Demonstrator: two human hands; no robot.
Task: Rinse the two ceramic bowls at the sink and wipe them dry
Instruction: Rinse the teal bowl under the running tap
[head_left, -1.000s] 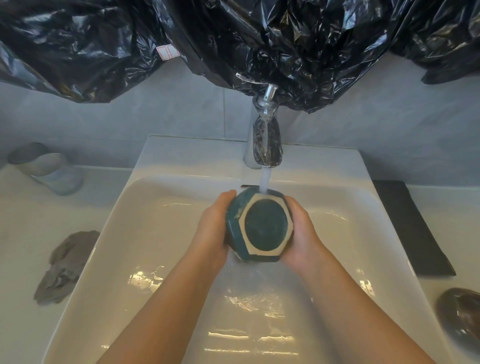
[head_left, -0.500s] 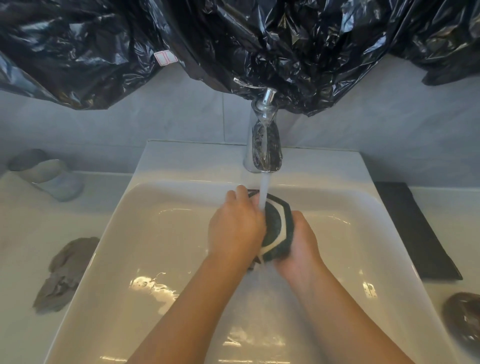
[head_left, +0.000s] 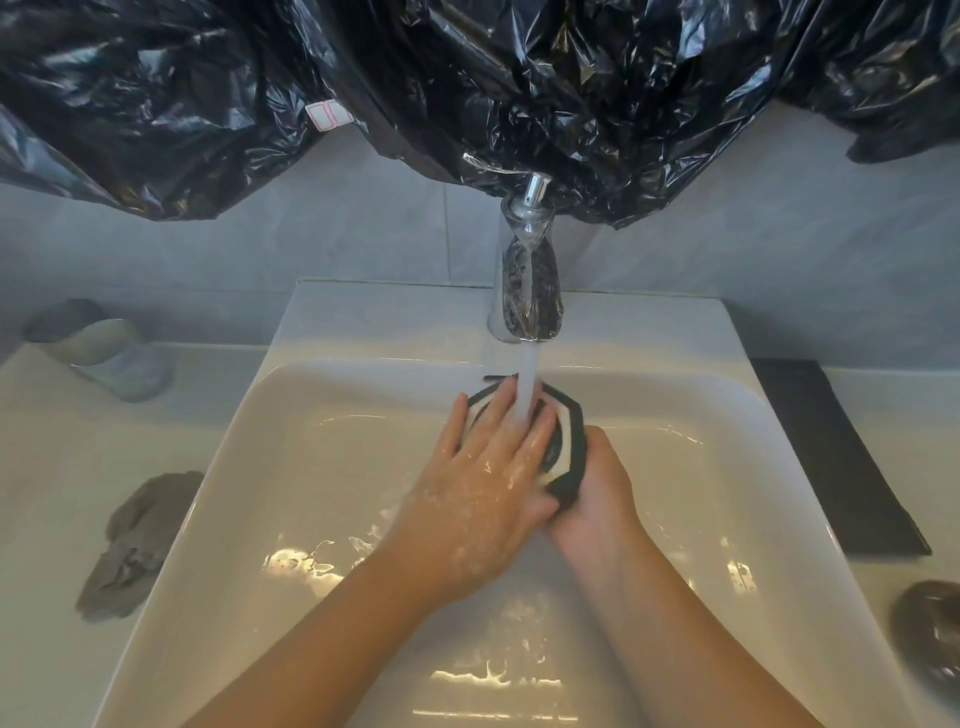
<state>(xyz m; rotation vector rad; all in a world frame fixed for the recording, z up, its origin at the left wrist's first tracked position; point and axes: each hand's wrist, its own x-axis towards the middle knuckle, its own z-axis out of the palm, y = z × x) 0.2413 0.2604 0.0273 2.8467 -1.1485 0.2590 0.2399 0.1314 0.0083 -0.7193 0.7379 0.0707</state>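
Observation:
A dark teal hexagonal ceramic bowl (head_left: 569, 452) is held on edge under the running tap (head_left: 527, 291), over the white sink (head_left: 311, 467). My right hand (head_left: 597, 499) grips its lower right side from below. My left hand (head_left: 483, 488) lies flat across the bowl's face with fingers spread, and the stream of water lands on those fingers. Most of the bowl is hidden behind my left hand. A second dark bowl (head_left: 930, 634) sits on the counter at the far right edge.
A grey cloth (head_left: 135, 545) lies crumpled on the counter left of the sink. A grey cup (head_left: 104, 348) lies tipped at the back left. A black mat (head_left: 831, 457) rests right of the sink. Black plastic sheeting (head_left: 467, 78) hangs above the tap.
My left hand has moved from the bowl's left side onto its face, fingers now spread under the water. The bowl has turned more edge-on.

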